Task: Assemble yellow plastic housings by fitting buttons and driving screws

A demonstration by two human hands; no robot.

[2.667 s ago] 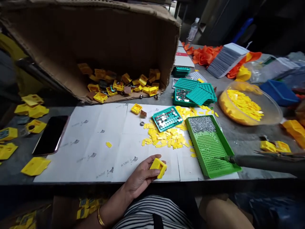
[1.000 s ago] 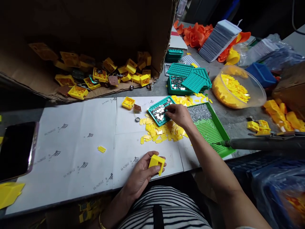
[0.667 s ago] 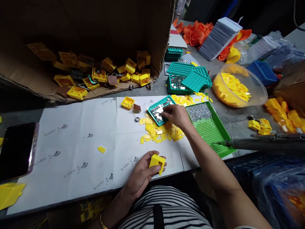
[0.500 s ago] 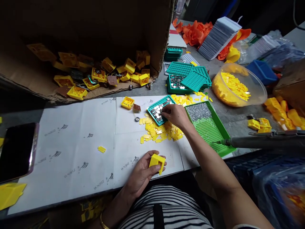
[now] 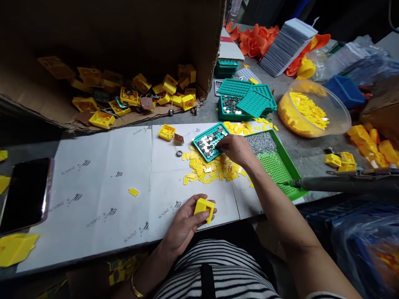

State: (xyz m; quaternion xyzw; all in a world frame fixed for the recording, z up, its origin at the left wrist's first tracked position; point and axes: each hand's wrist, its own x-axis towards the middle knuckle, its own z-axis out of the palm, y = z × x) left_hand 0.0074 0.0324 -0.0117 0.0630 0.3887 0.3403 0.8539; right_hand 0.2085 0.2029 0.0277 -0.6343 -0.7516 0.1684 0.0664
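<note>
Holding yellow casing [image 5: 203,210], left hand [image 5: 186,219]: thumb and fingers closed about it, on near side of teal tray [image 5: 213,156]. Right hand [image 5: 235,148] at tray's right edge, fingertips drawn together; cannot tell whether pinching any of tray's metal discs [image 5: 206,143]. White printed sheet [image 5: 96,182] under tray, over grey table [image 5: 209,111]. Loose yellow chips [image 5: 212,169] bordering tray. Right of tray, green bin [image 5: 279,166]; behind it, leftward, open cardboard box [image 5: 140,33]; far beyond tray, orange pieces [image 5: 257,41].
</note>
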